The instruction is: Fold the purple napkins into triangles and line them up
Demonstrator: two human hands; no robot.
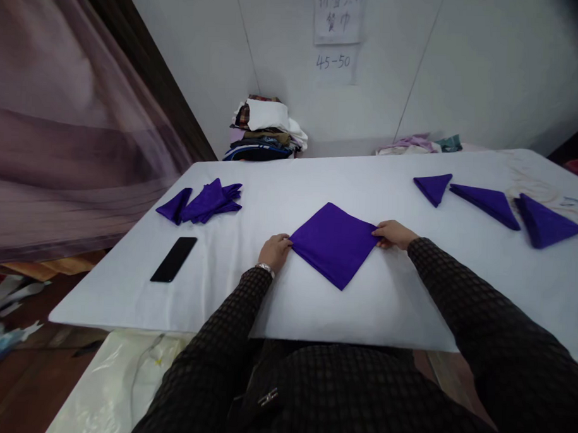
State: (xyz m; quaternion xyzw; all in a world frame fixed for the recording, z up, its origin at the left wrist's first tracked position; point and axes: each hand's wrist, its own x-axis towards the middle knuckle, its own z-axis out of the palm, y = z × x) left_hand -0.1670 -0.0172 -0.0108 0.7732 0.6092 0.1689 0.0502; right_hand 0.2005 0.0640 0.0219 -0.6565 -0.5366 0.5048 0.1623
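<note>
A purple cloth napkin (335, 246) lies folded into a square, turned so that one corner points toward me. My left hand (275, 251) pinches its left corner between thumb and fingers. At the opposite corner, my right hand (393, 234) has a similar pinch grip. Over to the right are three purple napkins folded into triangles: a small one (433, 188), a long one (487, 204) and another (545, 220) at the far right. A loose bunch of purple napkins (211, 201) rests at the left, beside a folded purple napkin (175, 205).
A black phone (174, 259) lies on the white-covered table (229, 296) at my left. Behind the table's back edge stands a pile of folded clothes (267, 130), with more cloth (415, 145) further right. A pinkish curtain (59, 126) hangs at the left.
</note>
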